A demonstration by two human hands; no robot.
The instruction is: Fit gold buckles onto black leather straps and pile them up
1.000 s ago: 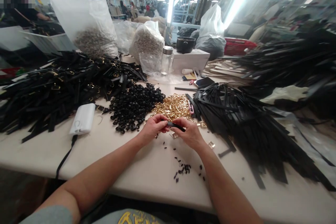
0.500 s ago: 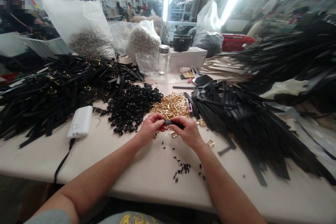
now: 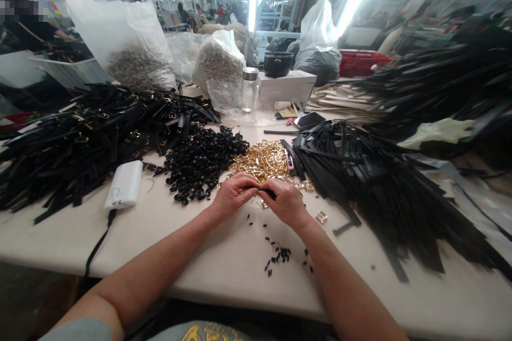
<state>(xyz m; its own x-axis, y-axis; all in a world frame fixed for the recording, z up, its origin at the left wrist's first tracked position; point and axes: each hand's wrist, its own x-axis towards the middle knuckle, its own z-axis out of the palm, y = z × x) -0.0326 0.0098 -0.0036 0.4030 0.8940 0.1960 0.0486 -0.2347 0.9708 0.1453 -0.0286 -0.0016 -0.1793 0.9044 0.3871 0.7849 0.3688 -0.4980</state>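
Both hands meet at the near edge of a heap of gold buckles [image 3: 266, 157]. My left hand [image 3: 232, 193] is closed in a pinch on one end of a black strap [image 3: 267, 191]. The fingers of my right hand [image 3: 288, 202] are wrapped round the same strap, hiding much of it. A heap of small black loops [image 3: 200, 162] lies to the left of the buckles. Loose gold buckles [image 3: 321, 217] sit to the right of my right hand. Nearer to me are scattered small black bits [image 3: 283, 254].
Black straps [image 3: 360, 181] are piled on the right, and black straps with buckles [image 3: 120, 128] on the left. A white power bank [image 3: 125, 184] with a cable lies left. Behind stand a glass bottle [image 3: 249, 93], a white box [image 3: 286, 88] and filled plastic bags [image 3: 220, 66].
My hands have come closer together, fingertips now meeting over the strap, and less of it shows between them. The heaps on the table look the same.
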